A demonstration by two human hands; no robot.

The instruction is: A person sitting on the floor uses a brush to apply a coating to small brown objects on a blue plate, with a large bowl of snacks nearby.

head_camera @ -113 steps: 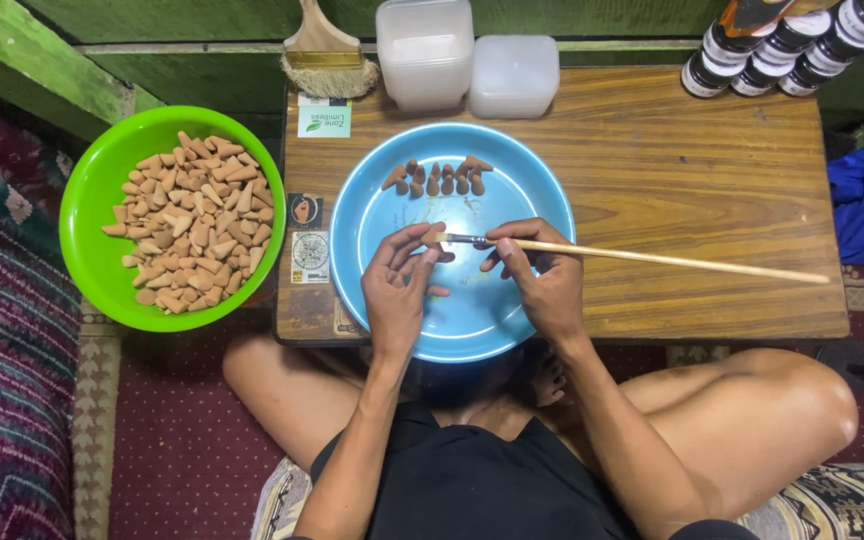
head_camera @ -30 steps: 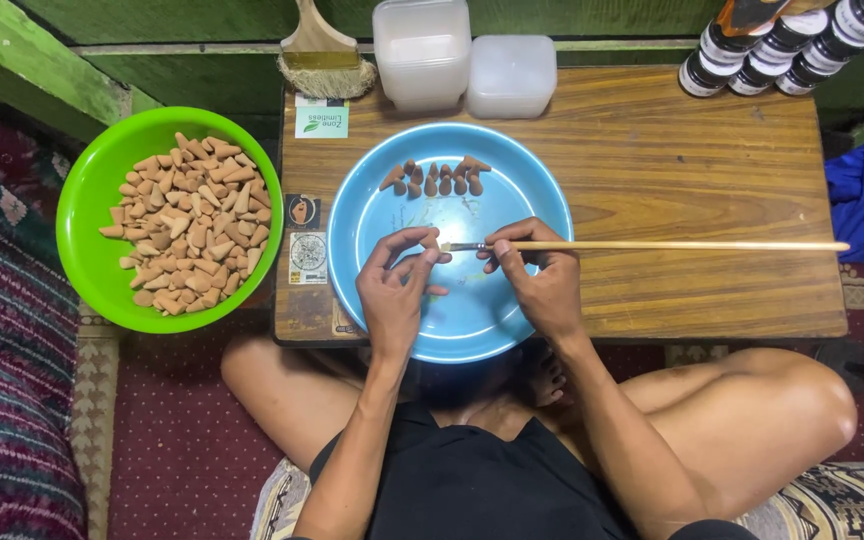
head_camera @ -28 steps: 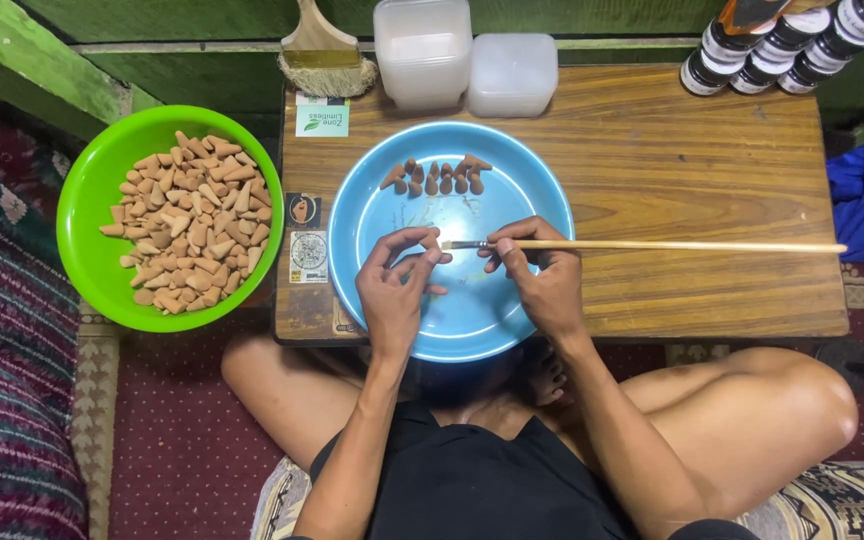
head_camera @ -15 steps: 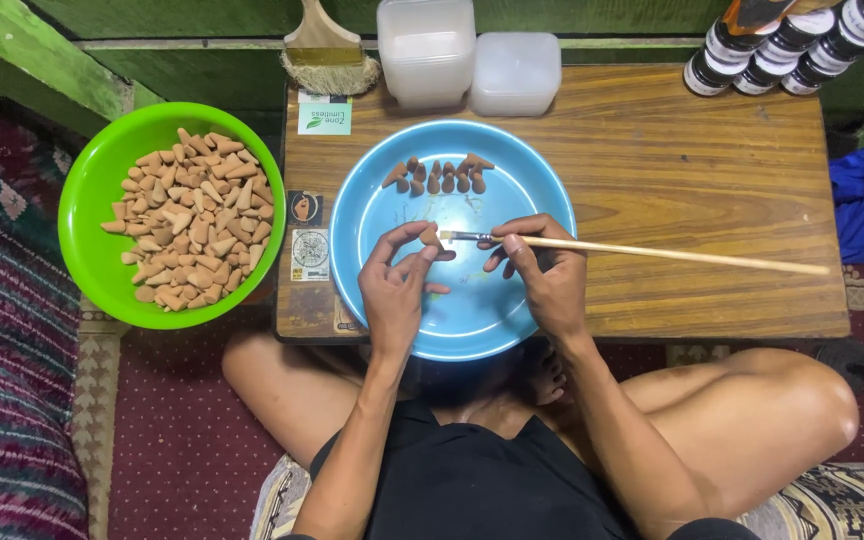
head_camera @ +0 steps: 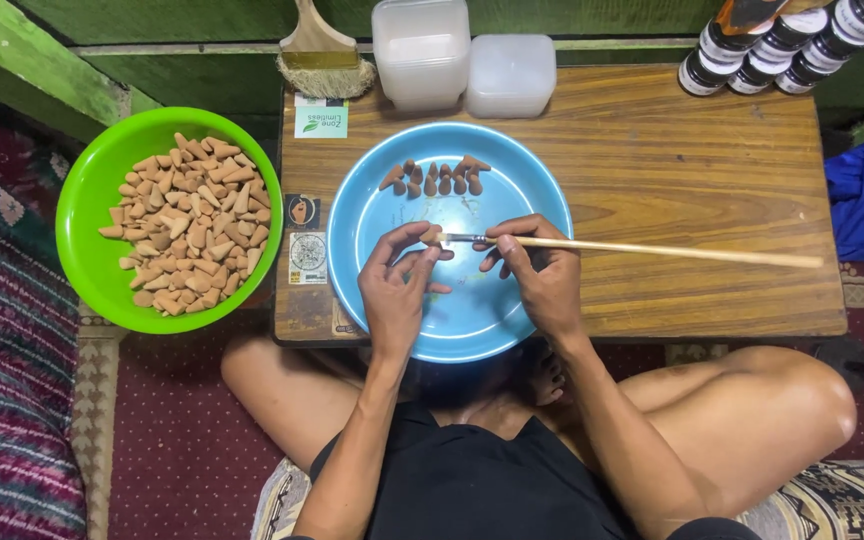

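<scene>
wooden long-handled brush [head_camera: 642, 248] pinched in right hand [head_camera: 542, 280]; left hand [head_camera: 397, 295] pinches a small brown cone [head_camera: 433, 238] over the blue plastic bowl [head_camera: 512, 180]; light, steady strokes seem best.

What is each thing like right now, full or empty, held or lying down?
Left hand: pinching a small piece at the brush tip.
Right hand: gripping the brush.
Brush: held level over the blue bowl.
Blue bowl: nearly empty, one row of cones at its far side.
Green bowl: piled with cones.
Plastic tubs: stacked, closed.
Wide brush: lying untouched.
</scene>
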